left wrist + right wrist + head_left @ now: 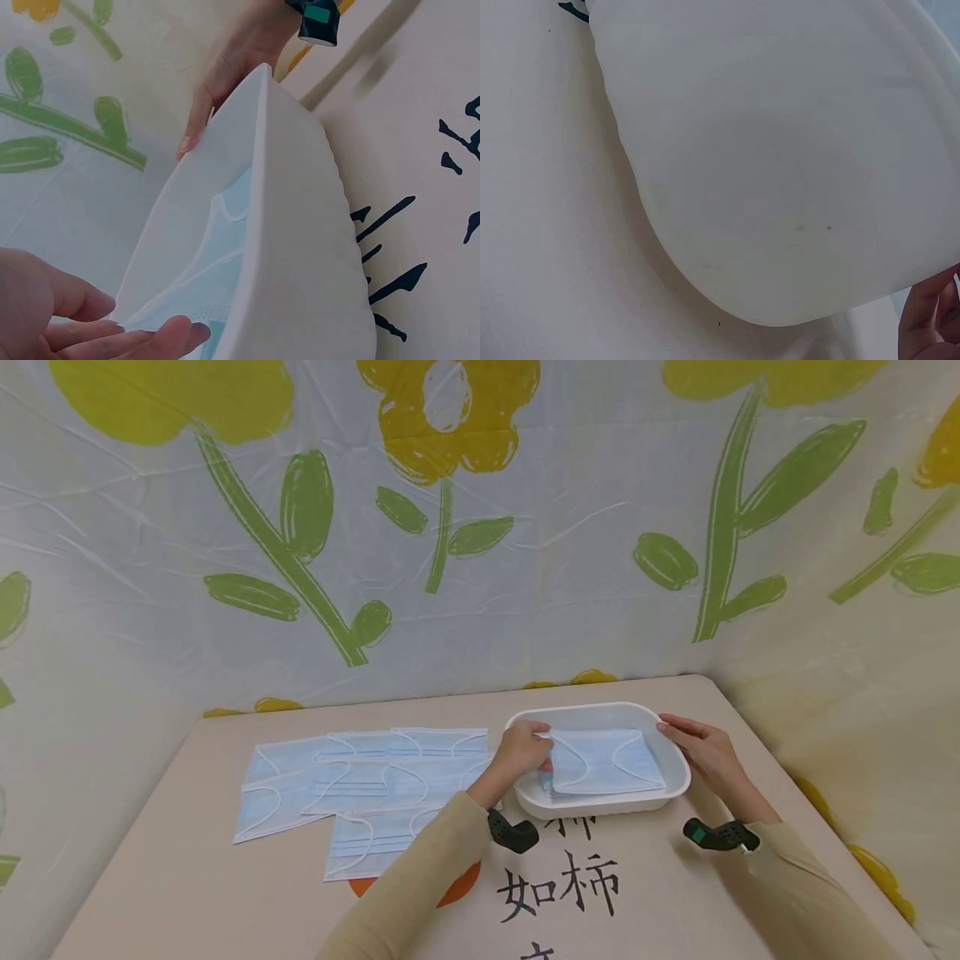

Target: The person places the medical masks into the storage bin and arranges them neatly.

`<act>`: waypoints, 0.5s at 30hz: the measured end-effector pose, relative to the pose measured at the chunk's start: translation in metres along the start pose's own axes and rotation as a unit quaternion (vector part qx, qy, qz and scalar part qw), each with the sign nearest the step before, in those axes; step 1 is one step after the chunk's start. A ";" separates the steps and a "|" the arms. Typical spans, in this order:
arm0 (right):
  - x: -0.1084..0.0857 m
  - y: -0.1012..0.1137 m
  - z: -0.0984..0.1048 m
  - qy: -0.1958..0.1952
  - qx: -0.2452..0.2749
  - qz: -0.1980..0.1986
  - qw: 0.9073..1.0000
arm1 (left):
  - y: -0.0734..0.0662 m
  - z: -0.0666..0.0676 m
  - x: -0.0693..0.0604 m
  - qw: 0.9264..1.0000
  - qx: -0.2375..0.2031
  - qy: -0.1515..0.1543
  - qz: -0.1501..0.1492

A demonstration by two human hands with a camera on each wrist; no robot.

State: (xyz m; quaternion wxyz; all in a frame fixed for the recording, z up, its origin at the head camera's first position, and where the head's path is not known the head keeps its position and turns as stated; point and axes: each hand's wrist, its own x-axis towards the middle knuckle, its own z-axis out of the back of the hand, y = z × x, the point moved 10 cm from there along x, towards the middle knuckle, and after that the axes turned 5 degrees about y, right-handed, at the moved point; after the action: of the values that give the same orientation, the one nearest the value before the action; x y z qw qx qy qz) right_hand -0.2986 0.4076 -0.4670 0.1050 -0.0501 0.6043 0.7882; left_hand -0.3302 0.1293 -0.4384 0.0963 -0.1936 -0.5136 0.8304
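A white tray (600, 806) stands at the table's right side with a small pile of light blue face masks (600, 764) inside. The left hand (517, 750) reaches over the tray's left rim and pinches the left edge of the masks. Up close in the left wrist view, thumb and fingers of that hand (90, 322) meet at the masks' edge (199, 289). My right hand (705, 756) grips the tray's right end at the rim. The right wrist view has the tray's outer wall (780, 165) filling most of it, with the right hand's fingers (930, 311) at the lower right corner.
Several face masks (360, 785) lie flat and overlapping on the table (180, 835), left of the tray; the left forearm crosses over part of them. Black characters (558, 885) and an orange print mark the tabletop. Behind the table hangs a flowered cloth (555, 610).
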 end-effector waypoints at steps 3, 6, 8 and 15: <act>0.001 0.000 0.000 0.001 0.000 0.002 1.000 | -0.002 0.002 -0.002 1.000 0.010 -0.001 -0.013; 0.000 0.001 0.000 0.002 0.002 0.004 1.000 | -0.005 0.008 -0.006 1.000 0.015 -0.012 -0.023; 0.000 0.001 0.000 0.002 0.007 0.004 1.000 | -0.007 0.011 -0.008 0.999 0.009 -0.022 -0.030; 0.001 0.002 0.001 0.001 0.011 0.008 1.000 | -0.010 0.022 -0.014 0.997 -0.014 -0.044 -0.061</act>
State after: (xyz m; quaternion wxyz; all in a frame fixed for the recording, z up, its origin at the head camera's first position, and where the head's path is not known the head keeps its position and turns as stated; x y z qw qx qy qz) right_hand -0.3003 0.4084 -0.4655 0.0981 -0.0450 0.6131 0.7826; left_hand -0.3272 0.1111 -0.4174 0.1216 -0.1263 -0.5397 0.8234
